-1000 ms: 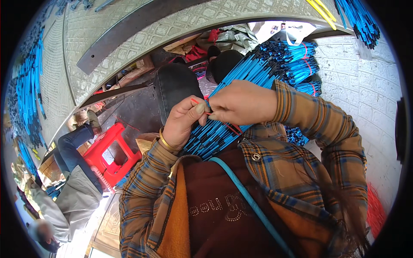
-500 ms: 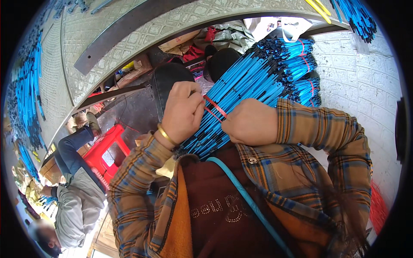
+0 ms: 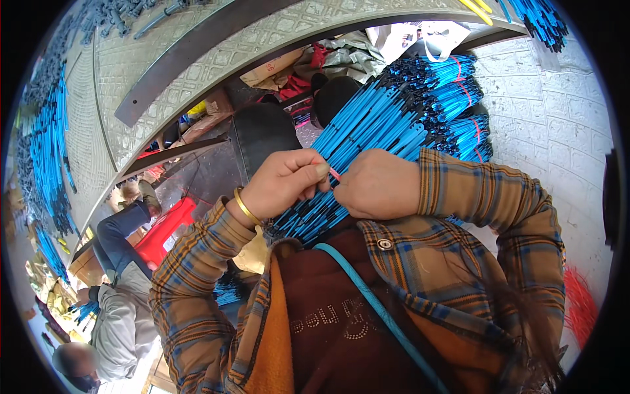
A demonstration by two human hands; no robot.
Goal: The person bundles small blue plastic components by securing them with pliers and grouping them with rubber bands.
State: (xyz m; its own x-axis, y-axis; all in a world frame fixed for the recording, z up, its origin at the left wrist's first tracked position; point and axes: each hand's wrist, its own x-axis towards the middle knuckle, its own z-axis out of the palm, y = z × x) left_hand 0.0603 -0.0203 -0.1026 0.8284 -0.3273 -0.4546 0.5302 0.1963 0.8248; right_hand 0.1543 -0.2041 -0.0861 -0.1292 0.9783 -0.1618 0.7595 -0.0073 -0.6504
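Observation:
A thick bundle of long, thin blue strips with black ends [image 3: 367, 118] lies across my lap. Over it, a short stretch of red tie string [image 3: 334, 174] runs between my two hands. My left hand [image 3: 289, 180], with a gold bangle at the wrist, pinches one side of the string between thumb and forefinger. Close beside it, my right hand [image 3: 377, 184] is closed in a fist on the other side, knuckles up. Both hands hide most of the string and part of the bundle beneath.
Beyond the lap bundle, several tied blue bundles [image 3: 453, 92] lie by a white brick wall [image 3: 531, 98]. A metal-edged table [image 3: 197, 59] curves across the top, bearing more blue strips [image 3: 49, 157]. At left sits another person [image 3: 121, 322] near a red stool [image 3: 164, 230]. Red strings [image 3: 579, 305] hang at right.
My left hand has lowered and turned, coming nearer my right hand, and its thumb now shows. The visible red string between them is shorter. My right hand has barely moved.

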